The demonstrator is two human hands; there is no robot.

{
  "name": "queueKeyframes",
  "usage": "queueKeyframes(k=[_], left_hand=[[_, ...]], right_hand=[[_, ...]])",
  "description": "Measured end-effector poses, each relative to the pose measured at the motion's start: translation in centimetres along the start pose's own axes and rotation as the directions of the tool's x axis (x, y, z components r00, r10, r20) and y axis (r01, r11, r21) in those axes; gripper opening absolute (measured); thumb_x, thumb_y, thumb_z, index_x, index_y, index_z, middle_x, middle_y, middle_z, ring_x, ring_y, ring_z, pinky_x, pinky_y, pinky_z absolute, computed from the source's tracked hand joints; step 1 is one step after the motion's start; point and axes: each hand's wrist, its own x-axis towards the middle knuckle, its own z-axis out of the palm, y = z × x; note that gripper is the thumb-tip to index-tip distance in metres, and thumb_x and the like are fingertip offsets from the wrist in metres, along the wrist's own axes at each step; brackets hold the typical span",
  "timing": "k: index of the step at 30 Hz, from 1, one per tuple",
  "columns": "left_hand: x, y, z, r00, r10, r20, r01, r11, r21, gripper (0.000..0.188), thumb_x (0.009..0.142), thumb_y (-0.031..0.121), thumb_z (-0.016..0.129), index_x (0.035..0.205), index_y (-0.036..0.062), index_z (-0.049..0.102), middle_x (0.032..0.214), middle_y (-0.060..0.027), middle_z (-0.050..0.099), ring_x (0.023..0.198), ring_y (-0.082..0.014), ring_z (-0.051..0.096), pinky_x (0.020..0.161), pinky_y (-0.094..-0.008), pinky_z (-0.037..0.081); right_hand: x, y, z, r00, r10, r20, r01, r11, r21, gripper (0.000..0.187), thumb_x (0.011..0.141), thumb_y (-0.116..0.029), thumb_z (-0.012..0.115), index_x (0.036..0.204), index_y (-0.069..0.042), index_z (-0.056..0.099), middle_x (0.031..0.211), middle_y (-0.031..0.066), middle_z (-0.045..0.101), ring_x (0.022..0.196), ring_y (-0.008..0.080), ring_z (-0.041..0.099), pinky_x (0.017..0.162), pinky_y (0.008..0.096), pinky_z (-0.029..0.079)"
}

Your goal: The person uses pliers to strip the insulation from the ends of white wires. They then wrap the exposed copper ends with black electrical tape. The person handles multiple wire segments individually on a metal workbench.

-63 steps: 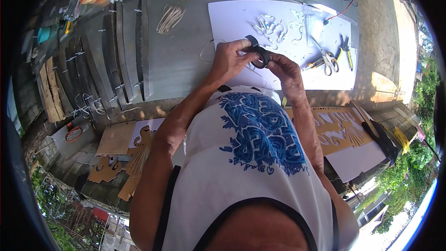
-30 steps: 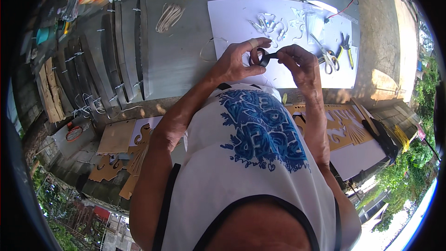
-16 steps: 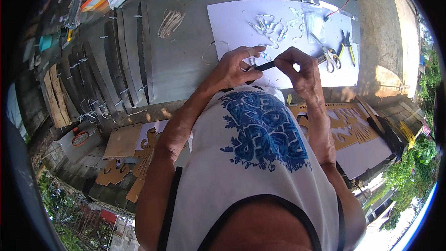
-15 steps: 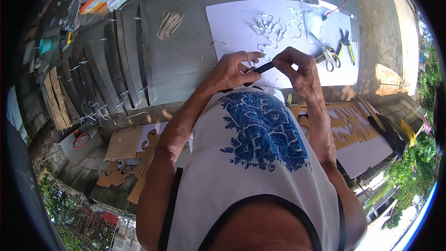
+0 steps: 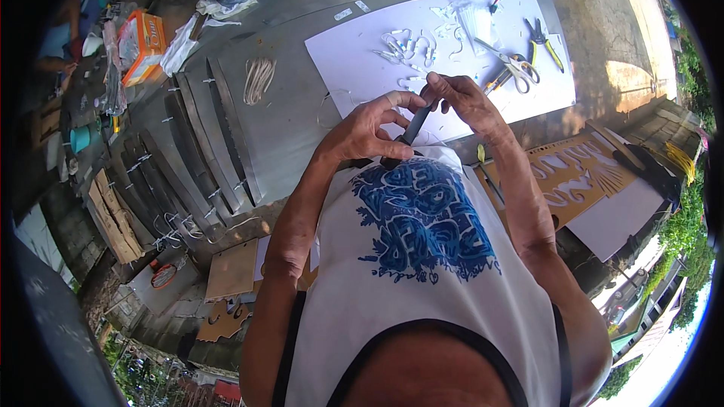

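Note:
In front of my shirt, my left hand [image 5: 368, 130] is closed around a dark piece that looks like a roll of black tape [image 5: 391, 160]. A flat black strip [image 5: 415, 125] stretches up from it. My right hand [image 5: 458, 102] pinches the strip's upper end between thumb and fingers. Just beyond my hands, a string of small white light modules with wires [image 5: 407, 47] lies on a white sheet [image 5: 332, 53]. Scissors [image 5: 522, 74] rest right of them, beside yellow-and-black handled pliers [image 5: 541, 44].
Long dark curved metal strips [image 5: 185, 124] with small white ties lie on the left of the table. A bundle of pale cord [image 5: 259, 80] sits nearer the middle. An orange box [image 5: 146, 47] stands at the far left, and cut-out brown boards [image 5: 569, 169] lie low on the right.
My right hand has moved left toward my left hand, and the black strip has swung from nearly level to steeply upright. The view has turned, shifting the table's things.

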Motion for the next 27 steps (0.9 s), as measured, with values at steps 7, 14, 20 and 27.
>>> queueKeyframes(k=[7,14,20,27], left_hand=[[1.8,-0.2,-0.4,0.988,-0.032,0.152,0.026,0.999,0.043,0.094,0.061,0.031,0.087,0.141,-0.0005,0.05,0.136,-0.0209,0.055,0.111,-0.0305,0.064,0.074,-0.0358,0.063],[1.2,-0.3,-0.6,0.988,0.019,0.152,-0.018,1.0,-0.007,0.092,0.062,0.026,0.086,0.143,-0.0004,0.05,0.138,-0.0222,0.054,0.113,-0.0303,0.063,0.073,-0.0355,0.064],[0.4,0.0,-1.0,0.989,0.099,0.109,-0.091,0.993,-0.076,0.103,0.063,0.018,0.087,0.152,0.0015,0.039,0.139,-0.0256,0.051,0.113,-0.0322,0.063,0.069,-0.0325,0.063],[-0.4,1.2,-1.9,0.992,0.124,0.038,-0.124,0.992,-0.007,0.112,0.059,0.024,0.089,0.155,0.0049,0.035,0.133,-0.0286,0.055,0.121,-0.0377,0.058,0.07,-0.0359,0.063]], right_hand=[[-0.6,0.8,-0.5,0.987,-0.091,-0.134,0.063,0.977,-0.204,0.06,0.099,-0.054,0.057,0.085,0.002,0.073,0.075,0.014,0.069,0.065,0.0238,0.064,0.062,0.0399,0.051],[-0.9,11.1,-11.9,0.716,-0.386,-0.582,-0.353,0.519,-0.779,0.034,0.084,-0.005,0.071,0.117,-0.006,0.062,0.099,0.0148,0.069,0.093,0.035,0.068,0.077,0.0482,0.054],[-0.9,14.8,-15.6,0.847,-0.354,-0.396,-0.201,0.476,-0.856,0.045,0.08,0.002,0.072,0.121,-0.008,0.056,0.114,0.0122,0.065,0.109,0.0328,0.061,0.09,0.0476,0.048],[0.0,15.0,-15.9,0.827,-0.379,-0.414,-0.174,0.528,-0.831,0.044,0.087,-0.009,0.068,0.127,-0.005,0.051,0.111,0.019,0.069,0.098,0.0401,0.068,0.08,0.049,0.054]])
